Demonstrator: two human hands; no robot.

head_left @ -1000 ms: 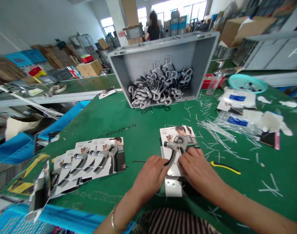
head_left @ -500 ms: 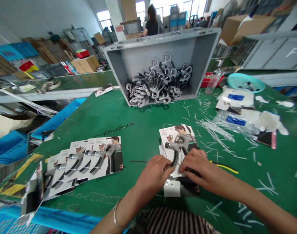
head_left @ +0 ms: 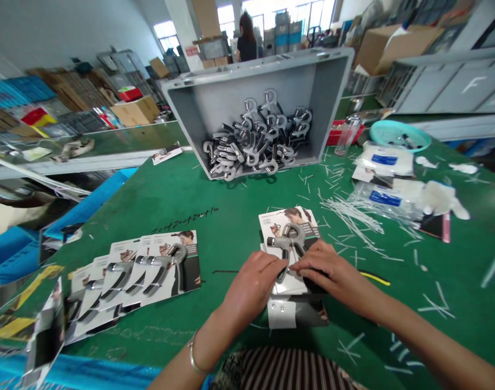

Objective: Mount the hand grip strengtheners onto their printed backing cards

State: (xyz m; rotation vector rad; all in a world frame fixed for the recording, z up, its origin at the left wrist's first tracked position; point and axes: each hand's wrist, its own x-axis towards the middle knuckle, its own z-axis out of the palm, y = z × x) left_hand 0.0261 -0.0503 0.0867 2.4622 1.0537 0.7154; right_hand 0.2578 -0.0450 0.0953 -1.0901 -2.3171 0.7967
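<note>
A grey and black hand grip strengthener [head_left: 293, 238] lies on a printed backing card [head_left: 267, 221] at the near middle of the table, with more cards beneath it. My left hand [head_left: 258, 279] is closed around the lower end of its left handle. Fingers pinched together, my right hand [head_left: 326, 271] presses at the right handle and the card; whatever is between those fingertips is too small to make out. To the left, several carded grip strengtheners [head_left: 156, 271] overlap in a fanned row.
A grey crate [head_left: 178, 108] tipped towards me holds many loose grip strengtheners. White plastic ties [head_left: 353, 211] are scattered on the right, near yellow-handled pliers [head_left: 375, 278]. Plastic bags [head_left: 388, 162], a white glove [head_left: 440, 197] and a turquoise basin [head_left: 379, 129] sit farther right. Someone stands beyond the crate.
The view has shifted slightly. My right fingertips have moved in closer to my left hand, between the two handles. The grip strengthener still lies on the card.
</note>
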